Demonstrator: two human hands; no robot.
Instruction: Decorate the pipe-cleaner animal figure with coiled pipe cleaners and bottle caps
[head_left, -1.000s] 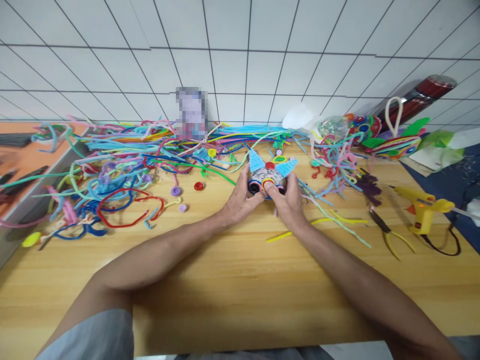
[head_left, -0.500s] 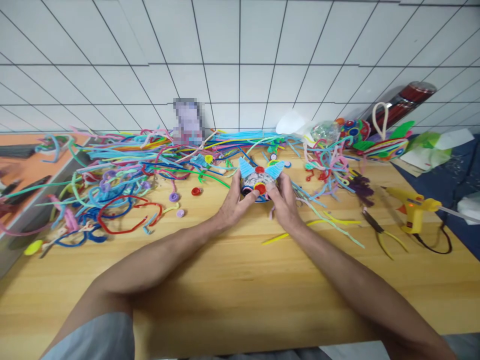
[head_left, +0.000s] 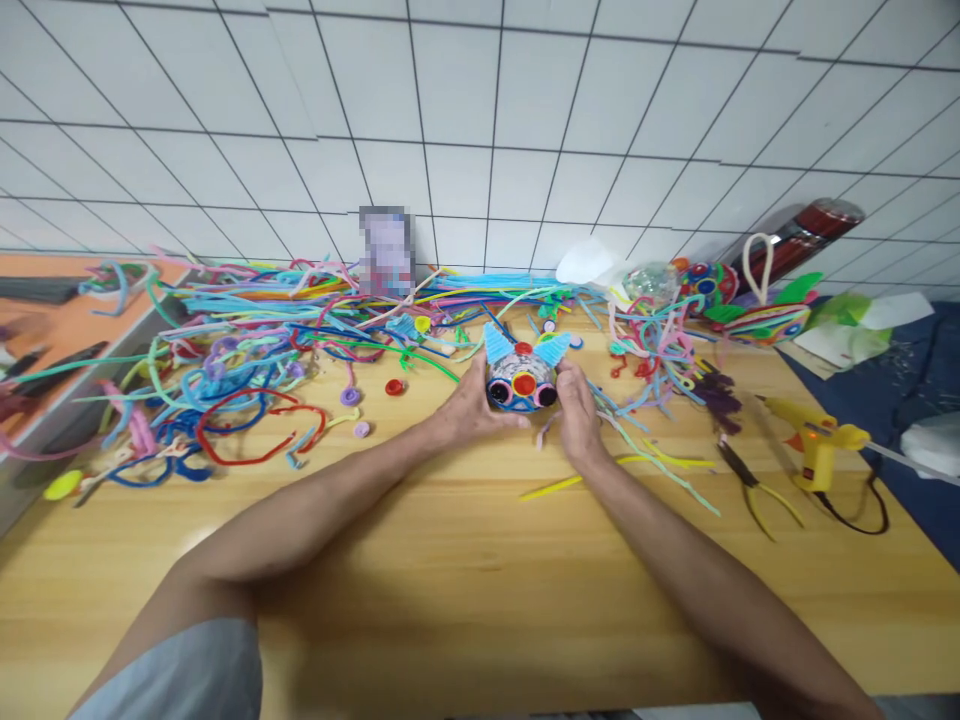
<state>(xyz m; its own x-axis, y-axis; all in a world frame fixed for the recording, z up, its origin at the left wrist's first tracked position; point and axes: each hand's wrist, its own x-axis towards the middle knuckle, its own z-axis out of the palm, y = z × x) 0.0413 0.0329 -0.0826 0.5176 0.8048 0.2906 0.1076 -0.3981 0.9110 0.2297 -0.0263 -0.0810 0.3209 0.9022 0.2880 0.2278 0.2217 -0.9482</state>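
Between my hands is a small animal-face craft (head_left: 523, 378) with light-blue ridged ears, round dark eyes ringed in pink and a red-and-yellow disc in the middle. My left hand (head_left: 466, 405) grips its left side, thumb stretched along the table below it. My right hand (head_left: 579, 402) is closed against its right side, fingers partly hidden behind it. Just right of the hands lie yellow pipe cleaners (head_left: 555, 487) and a pale green one (head_left: 667, 466).
Heaps of coloured pipe cleaners (head_left: 247, 350) run along the wall. To the right are pliers (head_left: 750, 482), a yellow glue gun (head_left: 817, 440), a fish-shaped craft (head_left: 772, 322) and a dark red cylinder (head_left: 814, 235). An orange tray (head_left: 37, 345) stands at left.
Both thumbs have come off the front of the craft, so its eyes and middle disc now show. The camera view has tilted slightly.
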